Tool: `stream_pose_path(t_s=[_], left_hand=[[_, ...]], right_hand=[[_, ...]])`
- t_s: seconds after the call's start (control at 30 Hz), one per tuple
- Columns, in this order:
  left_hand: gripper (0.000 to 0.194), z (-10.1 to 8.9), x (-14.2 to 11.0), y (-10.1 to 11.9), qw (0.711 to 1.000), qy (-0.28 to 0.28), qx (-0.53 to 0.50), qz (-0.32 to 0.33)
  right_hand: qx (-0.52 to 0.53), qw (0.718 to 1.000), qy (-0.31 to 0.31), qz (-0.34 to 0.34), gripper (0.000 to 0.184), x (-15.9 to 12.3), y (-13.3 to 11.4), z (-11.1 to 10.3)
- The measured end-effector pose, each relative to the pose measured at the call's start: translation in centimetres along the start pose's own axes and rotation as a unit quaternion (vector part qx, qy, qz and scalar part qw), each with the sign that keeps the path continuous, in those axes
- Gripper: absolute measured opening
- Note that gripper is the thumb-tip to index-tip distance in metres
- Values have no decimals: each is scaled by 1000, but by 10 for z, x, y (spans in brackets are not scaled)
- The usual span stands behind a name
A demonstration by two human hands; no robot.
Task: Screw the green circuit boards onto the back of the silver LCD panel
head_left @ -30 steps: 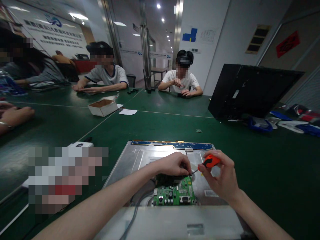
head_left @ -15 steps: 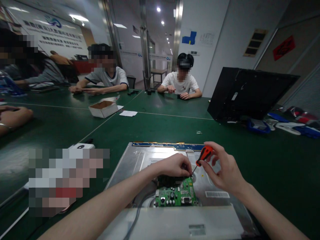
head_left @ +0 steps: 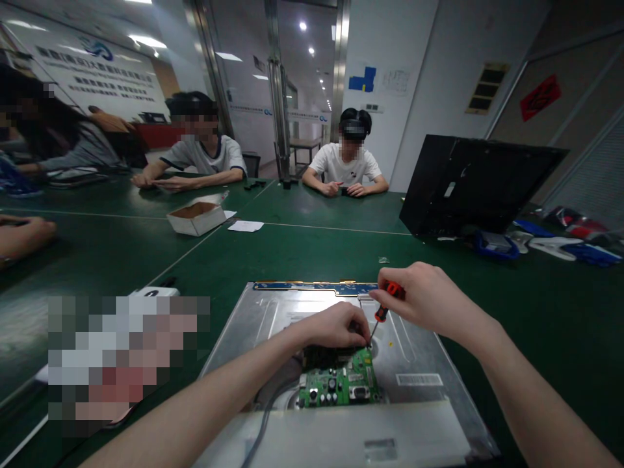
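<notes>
A silver metal monitor back panel lies flat on the green table in front of me. A green circuit board sits on its near middle. My left hand rests closed on the board's far edge, fingertips pinched by the top right corner; what they pinch is too small to see. My right hand grips an orange-handled screwdriver from above, its tip slanting down to the board's corner beside my left fingertips. A blue strip board runs along the panel's far edge.
A black monitor stands at the right with coloured items behind it. An open white cardboard box and a paper slip lie mid-table. Three people sit at the far side; another person's hand rests at the left edge.
My right hand has turned over onto the top of the screwdriver, raising the handle from nearly flat to steeply upright. The tip stays at the board's corner; my left hand has barely moved.
</notes>
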State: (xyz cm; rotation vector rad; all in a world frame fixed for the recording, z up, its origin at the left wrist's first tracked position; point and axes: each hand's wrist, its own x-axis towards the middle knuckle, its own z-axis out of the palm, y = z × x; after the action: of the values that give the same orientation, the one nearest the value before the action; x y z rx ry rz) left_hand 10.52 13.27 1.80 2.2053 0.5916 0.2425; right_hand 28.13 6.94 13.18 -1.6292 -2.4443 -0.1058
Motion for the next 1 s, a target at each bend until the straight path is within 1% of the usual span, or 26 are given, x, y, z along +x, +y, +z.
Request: stream_pose_path(t_s=[0.1, 0.13, 0.27, 0.33, 0.53, 0.6, 0.73, 0.87, 1.0], left_hand=[[14, 0, 1, 0, 1000, -2, -8, -1], [14, 0, 1, 0, 1000, -5, -11, -1], [13, 1, 2, -1, 1000, -10, -17, 1], [13, 1, 2, -2, 1000, -10, -22, 1], [14, 3, 3, -4, 1000, -1, -28, -5], [14, 3, 4, -4, 1000, -5, -29, -6], [13, 2, 4, -4, 1000, -6, -25, 2], [13, 2, 4, -4, 1000, -12, -19, 6], [14, 1, 4, -4, 1000, -9, -14, 6]], right_hand=[[20, 999, -25, -21, 12, -3, 4, -5], [33, 998, -32, -32, 10, -5, 6, -6], [88, 992, -68, -65, 12, -12, 15, -10], [104, 989, -77, -78, 13, -12, 16, -11], [95, 989, -67, -91, 27, -8, 10, -7], [84, 990, -59, -95, 24, -8, 9, -6], [85, 991, -51, -89, 6, -10, 12, -5], [107, 988, -62, -89, 11, -12, 15, -5], [111, 986, -72, -100, 10, -14, 17, -8]])
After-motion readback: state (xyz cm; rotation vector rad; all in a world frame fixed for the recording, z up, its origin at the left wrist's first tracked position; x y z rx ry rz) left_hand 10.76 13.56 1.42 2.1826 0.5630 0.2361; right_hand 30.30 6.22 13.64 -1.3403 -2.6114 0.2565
